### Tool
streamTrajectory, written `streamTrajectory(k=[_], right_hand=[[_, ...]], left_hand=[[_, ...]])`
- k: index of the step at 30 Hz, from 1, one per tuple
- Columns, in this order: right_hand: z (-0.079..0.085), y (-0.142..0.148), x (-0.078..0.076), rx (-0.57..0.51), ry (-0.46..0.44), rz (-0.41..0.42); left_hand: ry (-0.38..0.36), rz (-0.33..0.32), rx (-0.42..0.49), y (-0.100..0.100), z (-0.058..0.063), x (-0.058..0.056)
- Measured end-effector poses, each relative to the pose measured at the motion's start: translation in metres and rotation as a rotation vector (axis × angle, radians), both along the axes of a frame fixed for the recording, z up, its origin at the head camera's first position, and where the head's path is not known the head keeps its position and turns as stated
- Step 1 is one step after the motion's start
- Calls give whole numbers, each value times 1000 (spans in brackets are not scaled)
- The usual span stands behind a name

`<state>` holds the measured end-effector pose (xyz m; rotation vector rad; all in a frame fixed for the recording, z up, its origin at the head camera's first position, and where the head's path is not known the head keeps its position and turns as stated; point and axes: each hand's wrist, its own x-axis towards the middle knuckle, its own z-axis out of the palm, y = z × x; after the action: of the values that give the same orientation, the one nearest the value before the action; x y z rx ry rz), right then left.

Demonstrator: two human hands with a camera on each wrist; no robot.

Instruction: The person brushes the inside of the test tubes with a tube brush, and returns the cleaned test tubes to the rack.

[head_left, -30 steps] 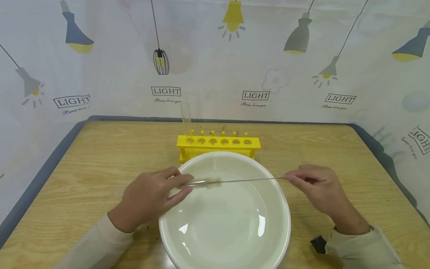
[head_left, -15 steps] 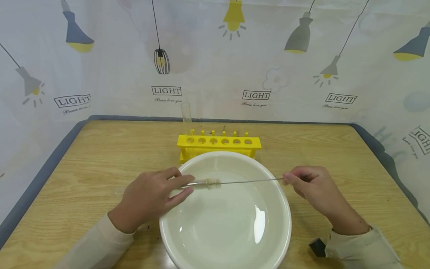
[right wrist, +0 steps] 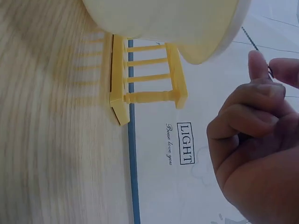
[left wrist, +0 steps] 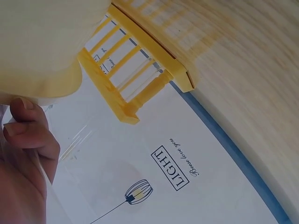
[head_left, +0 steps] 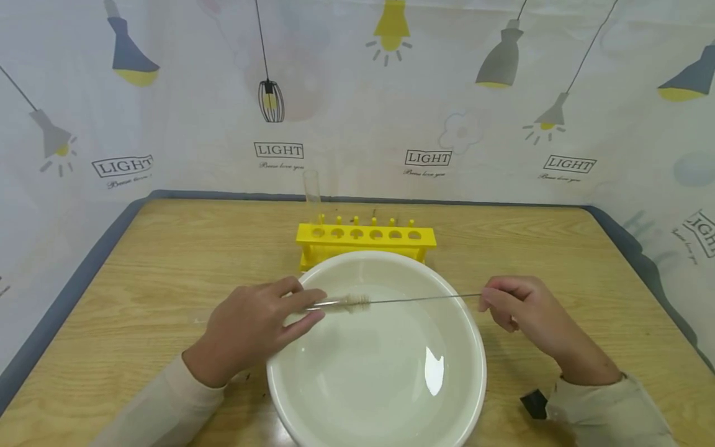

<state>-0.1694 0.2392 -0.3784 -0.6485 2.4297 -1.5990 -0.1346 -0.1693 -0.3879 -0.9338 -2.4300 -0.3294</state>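
In the head view my left hand (head_left: 251, 326) grips a clear glass test tube (head_left: 331, 305), held nearly level above the left rim of a white basin (head_left: 479, 372). At the tube's mouth sit the pale bristles of a test tube brush (head_left: 362, 302); how far they reach inside is hidden by the hand. My right hand (head_left: 527, 313), past the basin's right rim, pinches the end of the brush's thin wire handle (head_left: 424, 299). The right wrist view shows the twisted wire (right wrist: 250, 38) between thumb and forefinger, the other fingers curled.
A yellow test tube rack (head_left: 365, 234) stands behind the basin, with one clear tube (head_left: 311, 192) upright in its leftmost hole. Water appears to lie in the basin. A small black object (head_left: 534, 403) is beside the right sleeve. A printed cloth (head_left: 346, 93) hangs behind the wooden table.
My right hand first shifts slightly left, then back to the right, and its fingers change pose on the wire. The bristles stay at the tube's mouth. My left hand barely moves.
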Motion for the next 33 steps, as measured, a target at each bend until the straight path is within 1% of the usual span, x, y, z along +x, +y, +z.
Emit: streamTrajectory(k=[6, 14, 16, 19, 23, 27, 33], right_hand=[[0, 3, -1, -51, 14, 66], [-1, 4, -1, -115, -43, 122], [-2, 4, -2, -146, -53, 147], [-3, 5, -3, -223, -77, 206], [-2, 5, -3, -302, -134, 262], [-1, 4, -3, -324, -187, 267], [0, 4, -1, -342, -226, 278]], left_hand=[[8, 1, 0, 0, -1, 0], [19, -5, 0, 0, -1, 0], [24, -6, -1, 0, -1, 0], [39, -9, -4, 0, -1, 1], [61, -22, -11, 0, 0, 1], [72, -28, -19, 1, 2, 2], [78, -33, -26, 2, 4, 4]])
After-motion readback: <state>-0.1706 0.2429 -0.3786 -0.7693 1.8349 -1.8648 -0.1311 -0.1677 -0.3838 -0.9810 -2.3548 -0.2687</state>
